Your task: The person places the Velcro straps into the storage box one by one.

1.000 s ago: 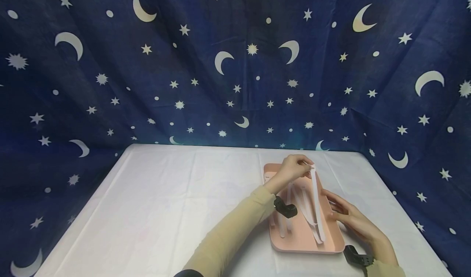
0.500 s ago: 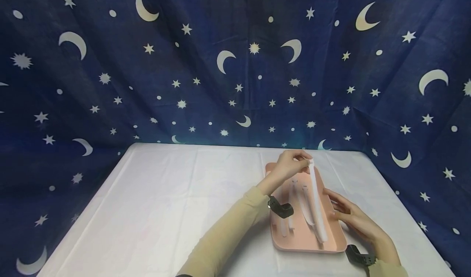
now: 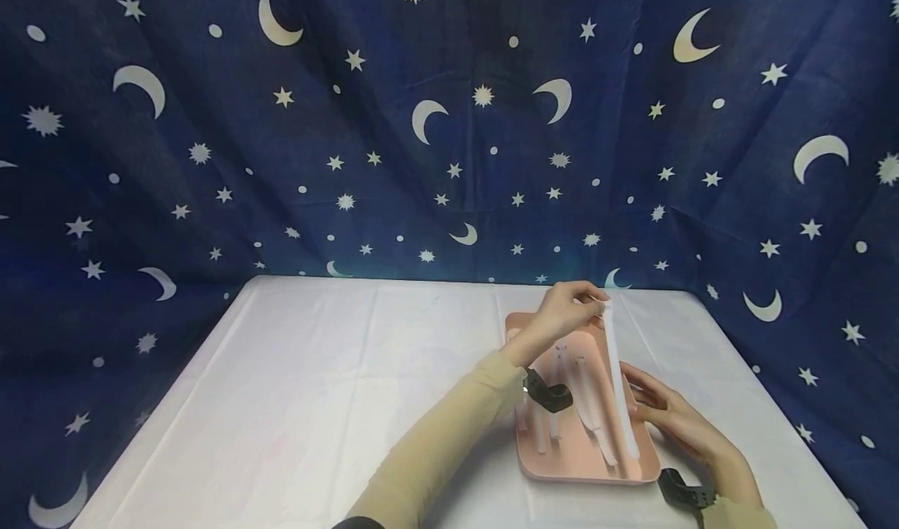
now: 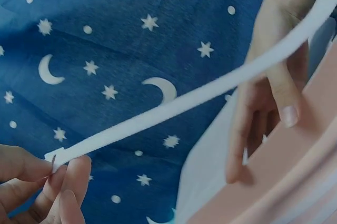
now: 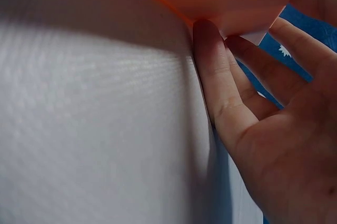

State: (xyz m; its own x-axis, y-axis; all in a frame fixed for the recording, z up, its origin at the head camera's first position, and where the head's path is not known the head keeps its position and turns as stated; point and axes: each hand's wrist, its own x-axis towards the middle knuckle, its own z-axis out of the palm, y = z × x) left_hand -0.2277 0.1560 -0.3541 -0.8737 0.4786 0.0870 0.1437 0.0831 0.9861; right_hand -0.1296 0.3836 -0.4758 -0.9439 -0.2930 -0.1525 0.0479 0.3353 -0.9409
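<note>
My left hand (image 3: pixel 572 310) pinches one end of a long white hook-and-loop strap (image 3: pixel 618 381) between thumb and fingertips, above the far end of a pink tray (image 3: pixel 572 455). In the left wrist view the strap (image 4: pixel 174 107) runs up taut-looking from the fingertips, a small slotted tab at the pinched end. Its lower end hangs by the tray's right wall. Several more white strips (image 3: pixel 586 396) lie inside the tray, partly hidden by my left wrist. My right hand (image 3: pixel 684 420) rests against the tray's right outer side, its fingers nearly straight; the right wrist view shows fingertips (image 5: pixel 210 37) touching the wall.
The tray stands on the right part of a table with a white cloth (image 3: pixel 302 388). Behind the table hangs a dark blue curtain (image 3: pixel 365 123) with moons and stars. Black wrist cameras sit on both wrists.
My left hand has risen a little and moved right, drawing the strap away from the strips in the tray towards its right wall. My right hand stays at the tray's side.
</note>
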